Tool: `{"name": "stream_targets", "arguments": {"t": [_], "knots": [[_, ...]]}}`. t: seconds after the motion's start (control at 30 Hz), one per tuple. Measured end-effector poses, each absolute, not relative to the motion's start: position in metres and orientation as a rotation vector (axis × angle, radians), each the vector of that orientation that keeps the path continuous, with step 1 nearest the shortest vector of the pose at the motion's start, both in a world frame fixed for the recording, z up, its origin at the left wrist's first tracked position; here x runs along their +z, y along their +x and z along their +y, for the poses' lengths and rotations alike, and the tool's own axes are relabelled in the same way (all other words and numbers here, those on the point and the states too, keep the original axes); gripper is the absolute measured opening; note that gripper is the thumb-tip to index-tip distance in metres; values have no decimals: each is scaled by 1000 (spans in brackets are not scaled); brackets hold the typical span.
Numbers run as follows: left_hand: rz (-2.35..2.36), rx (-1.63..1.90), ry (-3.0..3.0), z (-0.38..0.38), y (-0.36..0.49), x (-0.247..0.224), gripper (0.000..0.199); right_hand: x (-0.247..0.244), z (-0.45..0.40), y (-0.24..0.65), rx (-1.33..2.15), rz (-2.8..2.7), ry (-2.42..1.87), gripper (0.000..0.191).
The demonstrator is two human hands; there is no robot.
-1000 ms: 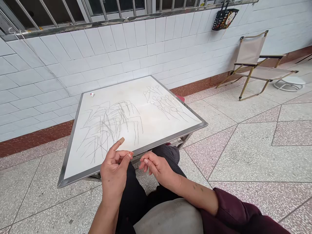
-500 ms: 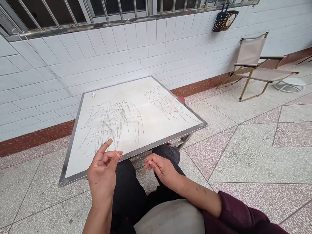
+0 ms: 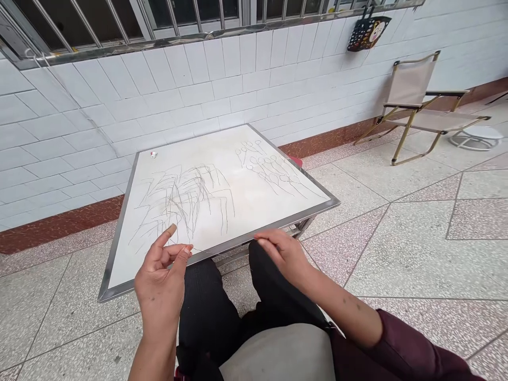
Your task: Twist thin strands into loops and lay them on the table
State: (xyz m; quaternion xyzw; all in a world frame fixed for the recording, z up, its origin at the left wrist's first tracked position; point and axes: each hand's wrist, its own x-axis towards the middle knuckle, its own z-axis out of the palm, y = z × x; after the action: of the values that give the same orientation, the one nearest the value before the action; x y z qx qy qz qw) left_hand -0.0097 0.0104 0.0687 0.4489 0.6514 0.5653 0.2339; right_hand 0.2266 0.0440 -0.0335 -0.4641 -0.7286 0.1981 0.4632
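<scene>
My left hand pinches the end of a thin wire between thumb and index finger, over the near edge of the white table. The wire is faint and runs a short way to the right from the fingertips. My right hand is by the table's front edge with thumb and fingers pressed together; what it holds, if anything, is too small to make out. Many bent dark wires lie in a tangle on the table's left half. Several wires with looped ends lie at the right.
A small white and red object sits at the table's back left corner. To the right stand a folding chair and a low round stool. A dark bag hangs on the tiled wall.
My right hand has moved right and up, away from my left hand, toward the table edge. My left hand has shifted slightly left, still pinching the wire.
</scene>
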Motion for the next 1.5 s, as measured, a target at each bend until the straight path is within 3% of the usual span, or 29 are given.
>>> {"name": "stream_targets", "arguments": {"t": [0.3,1.2,1.5], "knots": [[1711,1434,1185,13,-7,56,55,-20,41,158,261,-2054,-875,17],[1684,1374,1169,14,0,50,50,-34,38,160,200,-2062,-942,18],[1644,1269,1272,16,0,42,61,-30,44,163,322,-2048,-906,20]]}}
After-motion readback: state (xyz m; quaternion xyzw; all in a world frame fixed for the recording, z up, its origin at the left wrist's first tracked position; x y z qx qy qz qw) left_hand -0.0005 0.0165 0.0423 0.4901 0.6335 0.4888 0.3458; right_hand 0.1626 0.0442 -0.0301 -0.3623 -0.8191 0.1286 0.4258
